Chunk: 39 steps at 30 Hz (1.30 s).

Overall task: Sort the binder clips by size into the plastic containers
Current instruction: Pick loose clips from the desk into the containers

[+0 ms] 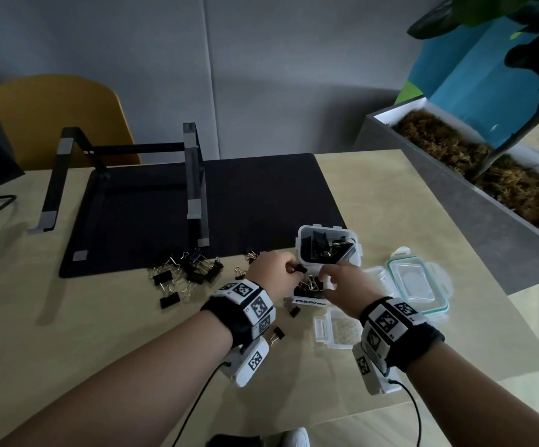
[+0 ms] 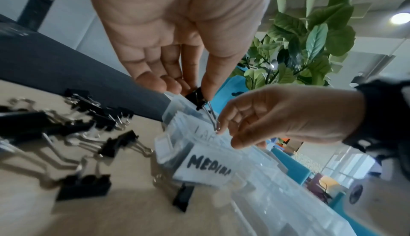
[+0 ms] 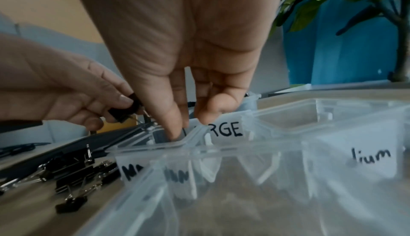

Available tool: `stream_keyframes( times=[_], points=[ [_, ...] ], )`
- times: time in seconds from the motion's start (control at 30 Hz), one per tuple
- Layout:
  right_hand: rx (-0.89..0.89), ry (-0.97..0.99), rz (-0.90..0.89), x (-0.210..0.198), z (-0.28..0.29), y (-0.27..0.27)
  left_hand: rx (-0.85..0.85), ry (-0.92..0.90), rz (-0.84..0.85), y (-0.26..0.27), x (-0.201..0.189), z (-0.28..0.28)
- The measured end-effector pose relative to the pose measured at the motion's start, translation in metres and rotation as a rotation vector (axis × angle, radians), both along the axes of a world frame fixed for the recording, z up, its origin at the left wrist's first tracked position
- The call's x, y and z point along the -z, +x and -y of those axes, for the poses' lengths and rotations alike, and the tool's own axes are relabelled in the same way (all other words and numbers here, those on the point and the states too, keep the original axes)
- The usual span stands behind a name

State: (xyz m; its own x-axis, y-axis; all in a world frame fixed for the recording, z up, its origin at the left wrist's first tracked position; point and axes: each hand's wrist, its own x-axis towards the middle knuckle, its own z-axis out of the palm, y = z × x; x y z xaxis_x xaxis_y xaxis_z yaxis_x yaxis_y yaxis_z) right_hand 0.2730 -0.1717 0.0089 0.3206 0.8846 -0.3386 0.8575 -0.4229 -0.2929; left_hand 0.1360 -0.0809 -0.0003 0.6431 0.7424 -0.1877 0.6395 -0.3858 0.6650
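Left hand (image 2: 177, 34): pinches one black binder clip (image 2: 196, 97) betw. thumb and fingers, by its body; wire handles hang down.
Clip place: above the medium container (image 2: 206, 168), just beside the large container (image 1: 328, 245).
Right hand (image 3: 177, 50): fingertips on the rim of the medium container, prob. steadying it; holds no clip; whether it really grips the rim, cannot tell.
Handling: clip looks light, stiff, metal, a bit slippery; best taken by the folded body, not the loose handles.
Unsorted clips (image 1: 184, 272): lie on the table (image 1: 68, 333), left of the containers.
Lids (image 1: 418, 285): off, at the right.
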Motion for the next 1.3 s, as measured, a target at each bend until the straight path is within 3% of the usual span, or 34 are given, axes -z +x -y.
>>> stream_keyframes(
  times=[0.27,0.57,0.77,0.97,1.13,1.3],
  points=[
    [0.047,-0.019,-0.004,0.002,-0.001,0.000,0.033,0.170,-0.019,0.008,0.020,0.008],
    [0.023,-0.003,-0.045,-0.001,-0.010,-0.008,-0.090,0.077,-0.025,-0.026,0.029,-0.002],
    [-0.064,0.026,-0.115,-0.004,-0.032,-0.038,-0.172,0.037,-0.147,-0.068,0.035,-0.022],
    [-0.111,-0.011,-0.145,0.009,-0.051,-0.074,-0.235,0.067,-0.151,-0.101,0.040,-0.044],
    [-0.139,-0.047,-0.135,0.027,-0.066,-0.102,-0.311,0.040,-0.155,-0.117,0.047,-0.058],
    [-0.185,-0.069,-0.048,0.038,-0.070,-0.120,-0.256,0.051,-0.189,-0.117,0.051,-0.063]
  ],
)
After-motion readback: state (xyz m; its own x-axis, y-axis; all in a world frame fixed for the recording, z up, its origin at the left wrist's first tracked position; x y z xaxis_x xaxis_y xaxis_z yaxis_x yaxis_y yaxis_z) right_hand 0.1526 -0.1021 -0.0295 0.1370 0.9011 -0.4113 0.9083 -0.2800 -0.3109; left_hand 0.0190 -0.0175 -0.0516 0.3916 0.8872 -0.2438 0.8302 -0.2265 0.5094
